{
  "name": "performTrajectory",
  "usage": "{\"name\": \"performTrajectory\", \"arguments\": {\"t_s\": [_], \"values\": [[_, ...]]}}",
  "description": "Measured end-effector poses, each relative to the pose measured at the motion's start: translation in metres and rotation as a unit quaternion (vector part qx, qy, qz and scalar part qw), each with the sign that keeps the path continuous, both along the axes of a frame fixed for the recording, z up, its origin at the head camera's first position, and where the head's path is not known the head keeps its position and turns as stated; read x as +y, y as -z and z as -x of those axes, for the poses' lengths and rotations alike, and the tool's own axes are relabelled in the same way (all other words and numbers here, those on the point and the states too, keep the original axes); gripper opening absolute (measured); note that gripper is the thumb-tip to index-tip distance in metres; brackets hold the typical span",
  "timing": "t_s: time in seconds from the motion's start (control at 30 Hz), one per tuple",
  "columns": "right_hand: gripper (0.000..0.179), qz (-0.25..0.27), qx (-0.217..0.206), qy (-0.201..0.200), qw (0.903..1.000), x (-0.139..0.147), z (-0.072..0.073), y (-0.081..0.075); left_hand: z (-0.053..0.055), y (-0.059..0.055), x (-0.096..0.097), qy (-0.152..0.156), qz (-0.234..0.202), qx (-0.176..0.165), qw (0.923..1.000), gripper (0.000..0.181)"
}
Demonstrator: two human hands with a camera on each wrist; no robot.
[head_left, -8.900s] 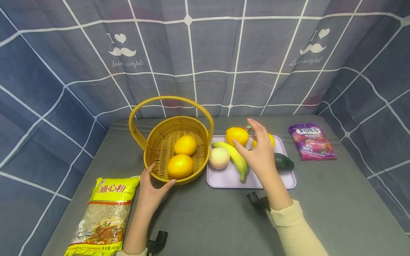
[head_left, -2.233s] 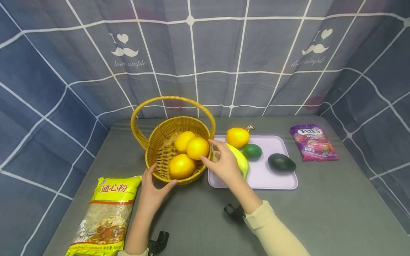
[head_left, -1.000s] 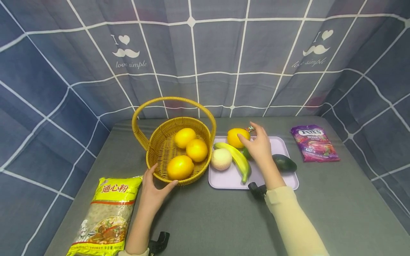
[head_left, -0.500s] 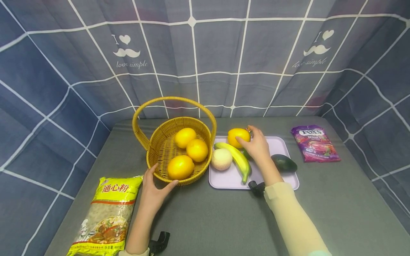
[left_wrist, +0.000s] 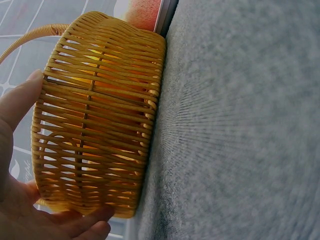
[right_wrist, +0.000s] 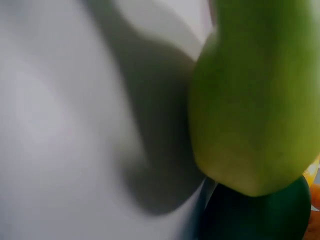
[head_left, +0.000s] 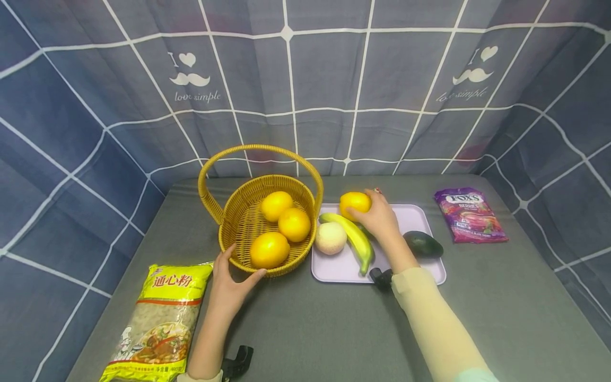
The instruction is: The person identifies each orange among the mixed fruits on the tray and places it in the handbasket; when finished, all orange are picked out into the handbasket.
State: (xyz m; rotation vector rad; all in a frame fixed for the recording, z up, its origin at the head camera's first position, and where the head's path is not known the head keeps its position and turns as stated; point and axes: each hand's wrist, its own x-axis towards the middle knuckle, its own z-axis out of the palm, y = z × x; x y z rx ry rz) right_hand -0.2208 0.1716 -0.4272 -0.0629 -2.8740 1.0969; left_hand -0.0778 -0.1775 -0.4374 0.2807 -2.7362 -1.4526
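My left hand holds the front rim and side of a golden wicker basket. Inside lie three yellow fruits, among them a large round one. Over the lilac tray, my right hand pinches another yellow oval fruit at the tray's back edge, thumb in front and fingers on the right side. A banana and a pale round fruit share the tray. In the right wrist view the banana fills the foreground, partly covering a dark green fruit.
An avocado lies at the tray's right side. A purple candy bag is farther right on the grey table. The yellow pasta bag lies left of my left forearm. A small wrapped candy shows behind my right fingers.
A third yellow fruit has gone from the tray into the basket. My right hand has since come back to the tray and closed round another yellow fruit. The left hand stays on the basket.
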Motion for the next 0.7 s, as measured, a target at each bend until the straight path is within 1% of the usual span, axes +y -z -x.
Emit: {"name": "performTrajectory", "arguments": {"t_s": [0.17,0.27,0.47,0.7], "values": [[0.089,-0.002,-0.013,-0.002,0.9999,-0.0022,0.0032,0.0032,-0.0005,0.0003,0.0002,0.000,0.000,0.003,1.0000,0.099],[0.092,-0.012,-0.016,-0.004,0.9998,-0.0032,0.0058,0.0057,-0.0008,0.0003,0.0001,0.000,-0.002,0.004,1.0000,0.099],[0.093,-0.029,-0.014,-0.002,0.9995,-0.0041,0.0089,0.0085,-0.0011,0.0001,0.0000,0.000,-0.001,0.006,1.0000,0.099],[0.091,-0.031,-0.008,0.002,0.9995,-0.0042,0.0080,0.0084,-0.0008,0.0003,0.0003,0.002,0.000,0.008,1.0000,0.099]]}}
